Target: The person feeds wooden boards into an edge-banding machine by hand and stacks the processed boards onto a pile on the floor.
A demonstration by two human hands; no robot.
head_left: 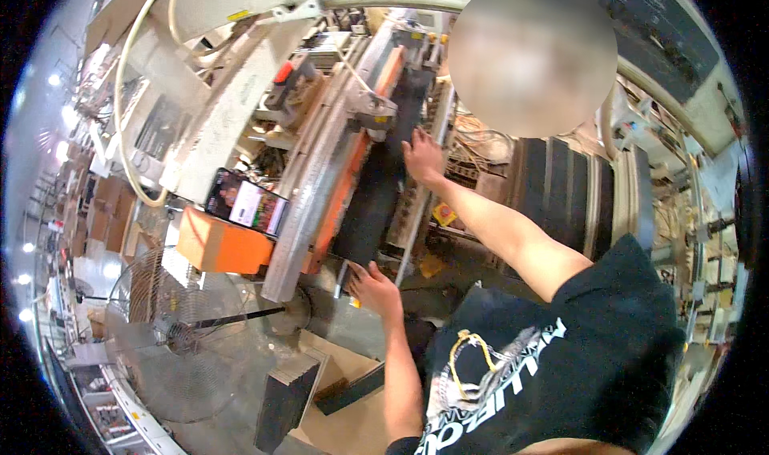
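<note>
Board (372,203), long and black, lies on the machine (314,179), just right of the orange strip (343,191). The left hand (374,289) is spread by its near end; I cannot tell if it touches. The right hand (424,159) is spread wide at its right edge. The board looks set down, but maybe not finished. More dark boards (553,187) seem piled on the right, perhaps left to do.

Whether the left hand (378,293) touches the dark board (370,203) is too blurred to tell. A blurred round patch (533,56) hides what lies behind it; the lower edge cuts off the left sleeve (404,446).
</note>
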